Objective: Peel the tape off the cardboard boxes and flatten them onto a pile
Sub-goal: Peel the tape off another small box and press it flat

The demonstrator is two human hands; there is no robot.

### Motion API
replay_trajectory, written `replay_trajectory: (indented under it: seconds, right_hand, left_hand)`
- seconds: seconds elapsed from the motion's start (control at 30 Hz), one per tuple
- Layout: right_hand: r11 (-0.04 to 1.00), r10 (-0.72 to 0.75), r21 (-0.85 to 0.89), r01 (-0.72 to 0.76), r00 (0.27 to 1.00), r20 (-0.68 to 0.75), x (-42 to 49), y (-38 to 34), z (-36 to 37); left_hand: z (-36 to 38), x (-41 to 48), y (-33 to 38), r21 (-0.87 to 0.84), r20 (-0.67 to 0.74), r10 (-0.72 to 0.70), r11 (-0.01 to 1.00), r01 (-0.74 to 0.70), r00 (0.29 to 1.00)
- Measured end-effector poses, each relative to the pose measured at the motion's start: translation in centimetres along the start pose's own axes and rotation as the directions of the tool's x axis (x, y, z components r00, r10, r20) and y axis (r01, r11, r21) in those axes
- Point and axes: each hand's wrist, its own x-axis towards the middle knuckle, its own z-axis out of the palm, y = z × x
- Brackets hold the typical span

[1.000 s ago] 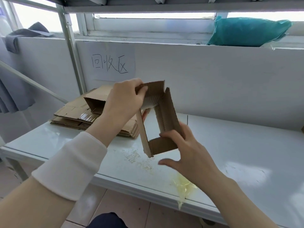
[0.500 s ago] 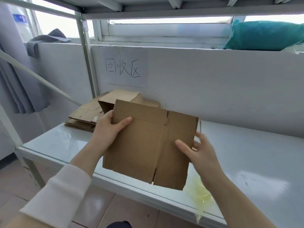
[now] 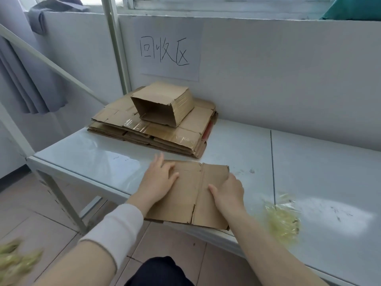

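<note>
Lying flat on the counter (image 3: 103,153), its near edge overhanging the front, the flattened box (image 3: 191,195) sits under both hands. The left hand (image 3: 158,182) presses its left part, fingers (image 3: 159,162) straight and spread. The right hand (image 3: 227,193) rests its thumb on the board, its other fingers bent at the right edge; whether they grip cannot be told. The pile (image 3: 185,137) lies near behind.

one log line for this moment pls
phase: flatten | left hand: flat on flattened box | right hand: on its right edge | pile: behind, apart
</note>
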Motion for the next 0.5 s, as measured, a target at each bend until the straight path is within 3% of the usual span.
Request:
replay_trajectory:
  seconds: [0.07, 0.17, 0.23, 0.5]
  right_hand:
    - [0.955, -0.14, -0.269, 0.128, 0.99, -0.029, -0.6, 0.2, 0.7]
    - [0.773, -0.382, -0.494, 0.399, 0.914, 0.139, -1.7, 1.0, 2.1]
    - [0.742, -0.375, -0.506, 0.439, 0.898, 0.229, -1.9, 1.5, 2.6]
    - [0.706, -0.348, -0.557, 0.437, 0.899, 0.265, -3.1, 2.7, 2.6]
  left_hand:
    - [1.3, 0.0, -0.1, 0.071, 0.07, 0.039, 0.997, -0.044, 0.997]
    - [2.0, 0.5, -0.4, 0.141, 0.08, 0.035, 0.989, -0.046, 0.996]
    - [2.0, 1.0, -0.5, 0.178, 0.101, 0.009, 0.984, -0.027, 0.995]
    - [2.2, 2.6, -0.2, 0.218, 0.083, -0.085, 0.974, 0.065, 0.993]
